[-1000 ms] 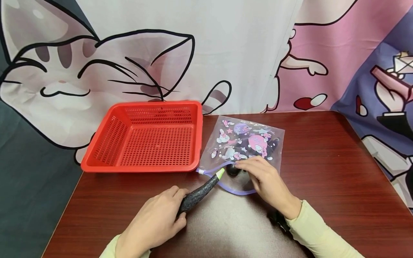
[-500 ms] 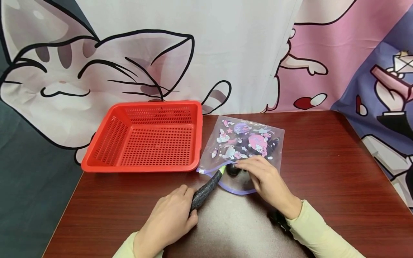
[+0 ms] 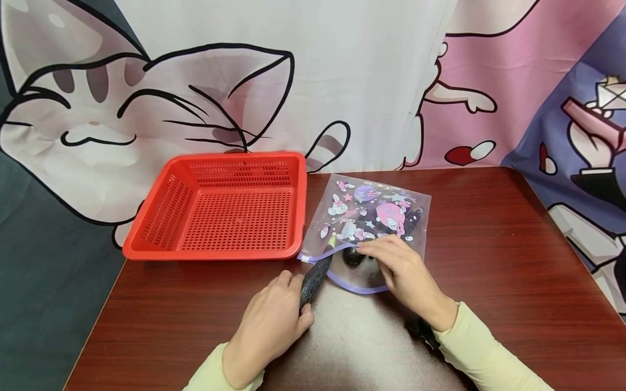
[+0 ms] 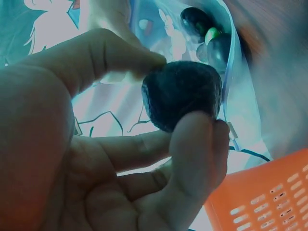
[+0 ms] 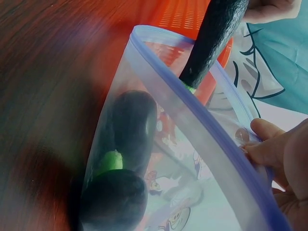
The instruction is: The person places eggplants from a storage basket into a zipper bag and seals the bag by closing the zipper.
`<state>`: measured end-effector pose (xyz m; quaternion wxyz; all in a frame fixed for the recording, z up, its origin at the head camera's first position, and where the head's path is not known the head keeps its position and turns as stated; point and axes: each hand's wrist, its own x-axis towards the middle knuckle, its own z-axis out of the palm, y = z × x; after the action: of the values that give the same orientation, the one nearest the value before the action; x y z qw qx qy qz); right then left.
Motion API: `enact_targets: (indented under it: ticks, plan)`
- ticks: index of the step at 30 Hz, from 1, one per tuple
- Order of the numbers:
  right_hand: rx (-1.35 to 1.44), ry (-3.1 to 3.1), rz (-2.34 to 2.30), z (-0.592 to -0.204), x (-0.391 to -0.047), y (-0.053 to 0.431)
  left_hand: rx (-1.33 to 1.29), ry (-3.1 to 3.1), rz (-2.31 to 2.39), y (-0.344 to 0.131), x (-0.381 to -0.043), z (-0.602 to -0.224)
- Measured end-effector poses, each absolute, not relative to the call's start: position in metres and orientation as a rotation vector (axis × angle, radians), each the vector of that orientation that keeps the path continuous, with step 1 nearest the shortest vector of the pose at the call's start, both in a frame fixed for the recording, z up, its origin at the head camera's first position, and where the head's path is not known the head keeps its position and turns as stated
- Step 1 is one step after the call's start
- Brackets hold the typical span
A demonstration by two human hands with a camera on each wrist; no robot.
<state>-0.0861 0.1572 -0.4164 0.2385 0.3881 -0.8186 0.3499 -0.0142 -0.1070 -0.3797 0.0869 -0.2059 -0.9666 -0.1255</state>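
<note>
My left hand (image 3: 271, 326) grips the blunt end of a dark, flecked zucchini (image 3: 314, 279). Its pale green tip is inside the mouth of a clear zip bag (image 3: 320, 217) with a purple zip edge and cartoon prints. In the left wrist view, thumb and fingers curl around the zucchini (image 4: 185, 94). My right hand (image 3: 403, 274) pinches the bag's upper edge and holds the mouth apart. Within the bag lie smooth, rounded dark vegetables (image 5: 115, 199), with a green stem between them in the right wrist view; their exact kind is unclear.
A red perforated plastic basket (image 3: 239, 217) stands left of the bag, close to its zip slider, with nothing in it. The brown wooden table (image 3: 489, 260) extends to the right. Behind it hangs a cartoon-printed cloth (image 3: 371, 87).
My left hand has moved right and forward, carrying the zucchini. Its green tip has passed from in front of the bag's mouth to under the upper layer. The right hand has stayed put.
</note>
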Motion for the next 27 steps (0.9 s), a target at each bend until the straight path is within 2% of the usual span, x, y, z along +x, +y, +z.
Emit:
enact_targets:
  ticks: [27]
  plan:
    - [1.062,-2.244,0.970,-0.416,-0.085,0.156,-0.383,-2.805,-0.246,-0.054,-0.037,-0.398]
